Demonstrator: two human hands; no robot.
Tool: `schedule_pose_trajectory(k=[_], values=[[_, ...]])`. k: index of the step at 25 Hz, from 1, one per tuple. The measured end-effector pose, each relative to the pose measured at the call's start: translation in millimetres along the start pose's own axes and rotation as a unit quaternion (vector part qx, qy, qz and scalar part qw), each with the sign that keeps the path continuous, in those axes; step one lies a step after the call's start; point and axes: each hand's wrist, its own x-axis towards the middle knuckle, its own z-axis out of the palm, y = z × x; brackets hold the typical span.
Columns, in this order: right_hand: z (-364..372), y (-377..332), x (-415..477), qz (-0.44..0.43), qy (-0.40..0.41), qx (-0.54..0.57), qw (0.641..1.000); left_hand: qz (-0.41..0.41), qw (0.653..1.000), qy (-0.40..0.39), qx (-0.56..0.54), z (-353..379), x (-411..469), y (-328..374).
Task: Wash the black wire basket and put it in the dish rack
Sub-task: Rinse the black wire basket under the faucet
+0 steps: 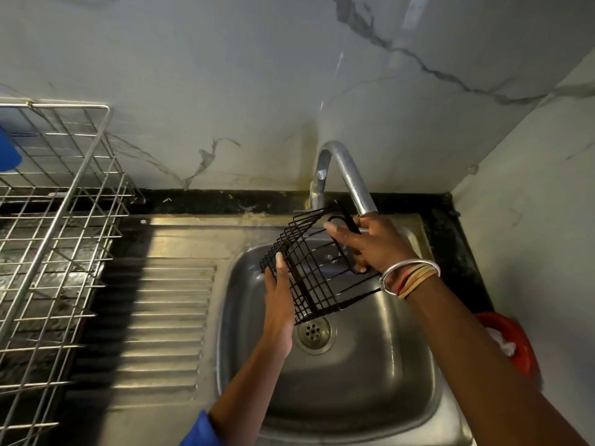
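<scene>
The black wire basket [317, 268] is tilted on its side above the steel sink [386, 375], just under the spout of the curved tap [349, 175]. My right hand [367, 243] grips the basket's upper right rim, fingers curled round the wire. My left hand [279, 300] supports the basket's lower left side with straight fingers pressed against the mesh. The metal dish rack [58, 239] stands on the counter at the far left, apart from both hands.
A ribbed steel draining board [161, 317] lies between the rack and the sink bowl. The drain [314, 331] shows below the basket. A red tub [512, 342] with white cloth sits at the right edge. A blue item [8, 152] rests in the rack's top left.
</scene>
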Motion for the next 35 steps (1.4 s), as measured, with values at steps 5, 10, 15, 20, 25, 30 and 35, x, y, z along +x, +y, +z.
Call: schedule_pose_trajectory(k=[5, 10, 15, 20, 25, 30, 35], values=[[-6, 1, 2, 0.028, -0.037, 0.116, 0.992, 0.030, 0.999, -0.013, -0.030, 5, -10, 7], [11, 1, -5, 0.065, -0.097, 0.279, 0.953, 0.087, 0.995, -0.022, -0.048, 9, -18, 24], [16, 0, -1, 0.116, -0.119, 0.260, 0.951, 0.146, 0.989, 0.004, 0.027, 8, -20, 39], [24, -4, -6, 0.137, -0.101, 0.342, 0.924, 0.222, 0.961, 0.029, 0.160, 13, -24, 37], [24, 3, -2, 0.156, -0.124, 0.372, 0.907, 0.162, 0.935, -0.103, 0.299, -3, -28, 48], [32, 7, -2, 0.162, -0.130, 0.373, 0.904, 0.060, 0.923, -0.158, 0.344, -12, -26, 55], [25, 12, 10, 0.029, -0.039, 0.186, 0.981, 0.165, 0.947, -0.123, 0.245, -12, -23, 41]])
